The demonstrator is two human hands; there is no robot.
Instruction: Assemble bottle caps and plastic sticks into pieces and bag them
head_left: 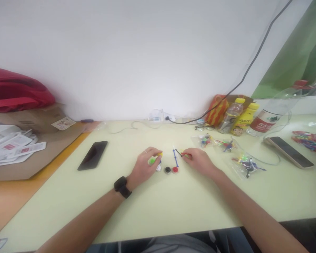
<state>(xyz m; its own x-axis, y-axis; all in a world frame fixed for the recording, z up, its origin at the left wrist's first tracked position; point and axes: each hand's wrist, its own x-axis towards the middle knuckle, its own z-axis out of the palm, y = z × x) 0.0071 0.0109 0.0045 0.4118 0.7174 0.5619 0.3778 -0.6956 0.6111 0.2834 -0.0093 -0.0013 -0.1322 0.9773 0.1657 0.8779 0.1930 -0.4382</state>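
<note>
My left hand (146, 163) is closed in a pinch, with a small yellow piece (160, 154) at its fingertips. Under and beside these fingers lie a green piece (152, 161) and a white disc (158, 169), both partly covered. My right hand (198, 160) has its fingertips together on a thin black plastic stick (178, 153); small red and green bits show by the same fingers, too small to make out. Between both hands lies a blue plastic stick (176, 160). Just below it are a black disc (168, 170) and a red disc (175, 170).
Bagged small coloured parts (247, 165) lie right of my right hand. Behind stand yellow-capped bottles (242, 119) and a large bottle (265, 121). Phones lie at left (92, 155) and right (289, 151). A black cable (210, 110) runs to a wall socket. Cardboard (60, 147) is far left.
</note>
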